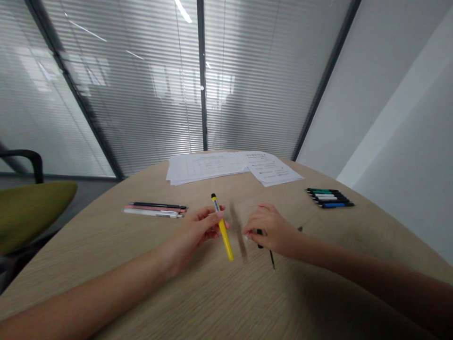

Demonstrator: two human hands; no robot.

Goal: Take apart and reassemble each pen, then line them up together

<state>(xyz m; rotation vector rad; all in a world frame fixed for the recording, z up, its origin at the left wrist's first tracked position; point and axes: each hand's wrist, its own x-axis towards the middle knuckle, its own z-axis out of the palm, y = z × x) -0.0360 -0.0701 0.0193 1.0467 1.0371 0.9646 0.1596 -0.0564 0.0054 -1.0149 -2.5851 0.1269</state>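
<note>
Left hand (205, 226) holding yellow marker (225, 235), right hand (267, 228) narrowed by dark pen (272, 259), grip unclear — wooden table (170, 302), blinds (255, 85)

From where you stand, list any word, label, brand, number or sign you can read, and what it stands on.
No text is clear enough to quote.
Left papers: grid and print, too faint.
Right paper: heading and lines, too blurred.
Yellow marker in the left hand: label, too small.

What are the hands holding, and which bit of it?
The left hand holds a yellow marker, just below its black end. I can't tell whether the right hand grips the dark items beneath it.
</note>
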